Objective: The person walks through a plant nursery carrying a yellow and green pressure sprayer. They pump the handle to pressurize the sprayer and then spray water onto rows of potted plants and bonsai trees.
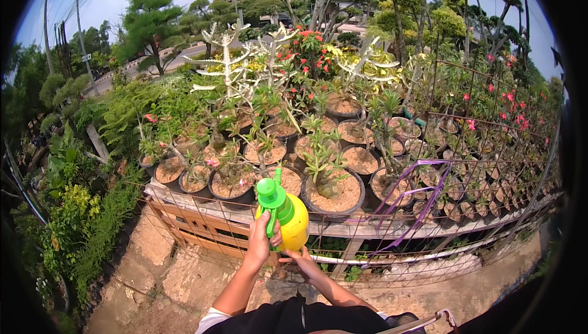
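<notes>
A yellow pump spray bottle (294, 222) with a green top is held up in front of the potted plants, its nozzle pointing away from me. My left hand (262, 239) is closed round its green handle. Under the yellow base, my right hand (298, 260) supports the bottle, with some of its fingers hidden. Just beyond the bottle stands a black pot (334, 216) filled with pale brown material, holding a thick-stemmed leafy plant (323, 156). To its left is a smaller potted plant (233, 181) with pink blossoms.
A wire grid fence (208, 227) runs between me and the raised wooden shelf (184, 202) of pots. Purple ribbon (422, 193) hangs on the wire at right. White spiny plants (228, 64) rise behind. Dense shrubs (76, 211) border the concrete ground (177, 279) at left.
</notes>
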The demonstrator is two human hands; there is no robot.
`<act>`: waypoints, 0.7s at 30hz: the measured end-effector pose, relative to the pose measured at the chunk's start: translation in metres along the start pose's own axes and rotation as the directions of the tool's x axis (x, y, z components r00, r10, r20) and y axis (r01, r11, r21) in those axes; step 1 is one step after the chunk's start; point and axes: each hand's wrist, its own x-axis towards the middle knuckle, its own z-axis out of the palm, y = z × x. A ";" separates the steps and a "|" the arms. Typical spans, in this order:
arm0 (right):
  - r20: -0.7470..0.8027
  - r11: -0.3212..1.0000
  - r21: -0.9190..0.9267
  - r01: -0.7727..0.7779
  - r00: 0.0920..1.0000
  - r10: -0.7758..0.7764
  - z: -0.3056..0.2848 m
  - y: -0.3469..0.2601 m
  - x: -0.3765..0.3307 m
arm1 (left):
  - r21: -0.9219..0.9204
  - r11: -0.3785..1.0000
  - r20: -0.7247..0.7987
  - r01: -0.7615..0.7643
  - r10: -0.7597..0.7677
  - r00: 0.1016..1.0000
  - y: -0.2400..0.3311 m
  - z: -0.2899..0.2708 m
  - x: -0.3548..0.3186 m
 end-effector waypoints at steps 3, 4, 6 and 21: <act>0.055 0.997 -0.013 0.072 0.996 -0.071 -0.007 0.014 0.011 | 0.013 1.000 0.019 0.018 -0.019 1.000 0.001 -0.002 -0.001; 0.061 0.997 -0.024 0.076 0.995 -0.074 -0.007 0.017 0.013 | -0.005 1.000 0.014 0.015 -0.015 1.000 0.000 -0.006 0.000; 0.049 0.998 -0.025 0.053 0.997 -0.052 -0.004 0.020 0.014 | -0.022 1.000 0.004 0.001 -0.001 1.000 0.002 -0.017 0.000; 0.116 0.985 -0.166 0.053 0.993 -0.034 0.035 0.014 0.043 | -0.008 0.994 -0.069 -0.107 0.106 0.992 0.025 -0.050 0.003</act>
